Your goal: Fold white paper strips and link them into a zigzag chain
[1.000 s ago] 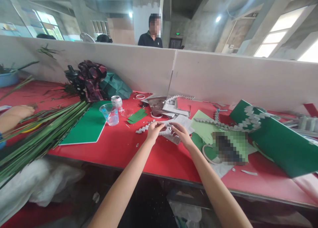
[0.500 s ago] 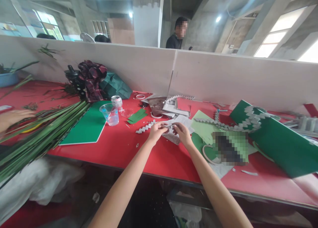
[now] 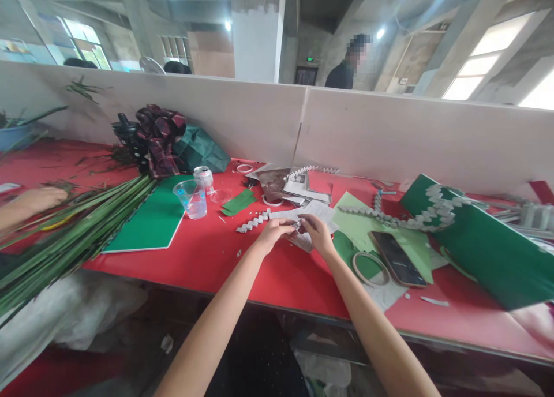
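Note:
Over the red table [image 3: 242, 270], my left hand [image 3: 274, 233] and my right hand [image 3: 317, 233] meet, thumbs and fingers pinched together. Between the fingertips is a small whitish folded paper strip [image 3: 298, 224], mostly hidden by the fingers. Beneath the hands lies a sheet of printed paper [image 3: 324, 212]. Just left of my left hand rests a short zigzag chain of folded paper [image 3: 253, 222]. To the right of my right hand are a white ring [image 3: 386, 277], a dark phone [image 3: 399, 259] and light green paper [image 3: 352, 209].
Left stand a plastic cup [image 3: 191, 201] and a can [image 3: 203, 179] beside a green board [image 3: 147, 229]. Long green leaves [image 3: 86, 224] hang over the table edge, with another person's hand [image 3: 38, 203] nearby. At right, a longer paper chain [image 3: 437, 209] drapes over a green box [image 3: 485, 247]. A white partition [image 3: 367, 131] runs behind.
My fingers have shifted slightly around the small paper strip. The other person's hand at left has moved a little right, and a person behind the partition has moved right.

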Motion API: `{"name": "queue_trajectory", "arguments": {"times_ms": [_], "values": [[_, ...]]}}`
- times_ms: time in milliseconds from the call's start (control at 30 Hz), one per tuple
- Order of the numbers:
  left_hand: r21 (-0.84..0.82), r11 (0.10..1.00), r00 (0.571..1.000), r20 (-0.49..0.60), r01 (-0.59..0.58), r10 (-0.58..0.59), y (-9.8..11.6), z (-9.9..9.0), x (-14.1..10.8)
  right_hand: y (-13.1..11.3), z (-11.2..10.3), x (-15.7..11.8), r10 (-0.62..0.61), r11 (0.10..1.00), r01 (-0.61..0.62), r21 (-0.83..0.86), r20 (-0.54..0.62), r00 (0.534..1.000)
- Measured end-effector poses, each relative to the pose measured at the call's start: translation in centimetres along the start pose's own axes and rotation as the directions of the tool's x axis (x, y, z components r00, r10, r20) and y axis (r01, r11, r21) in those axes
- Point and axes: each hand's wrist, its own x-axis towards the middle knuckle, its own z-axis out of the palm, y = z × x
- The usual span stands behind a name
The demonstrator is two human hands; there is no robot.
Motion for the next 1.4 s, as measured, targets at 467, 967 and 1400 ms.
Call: {"name": "queue_trajectory", "arguments": {"times_ms": [467, 967, 1400], "values": [[0.064, 0.998, 1.000, 0.025, 0.006, -0.008, -0.6, 0.3, 0.2, -0.1, 0.0, -0.1, 0.020, 0.999, -0.021, -0.038, -0.018, 1.000], [0.233, 0.968, 0.983, -0.128, -0.097, 0.130, -0.2, 0.6, 0.1, -0.1, -0.6, 0.0, 0.122, 0.967, -0.133, 0.216, 0.063, 0.991], [0.361, 0.927, 0.985, -0.094, -0.100, 0.143, -0.9, 0.4, 0.5, -0.2, -1.1, 0.2, 0.018, 0.956, -0.020, -0.291, -0.011, 1.000]]}}
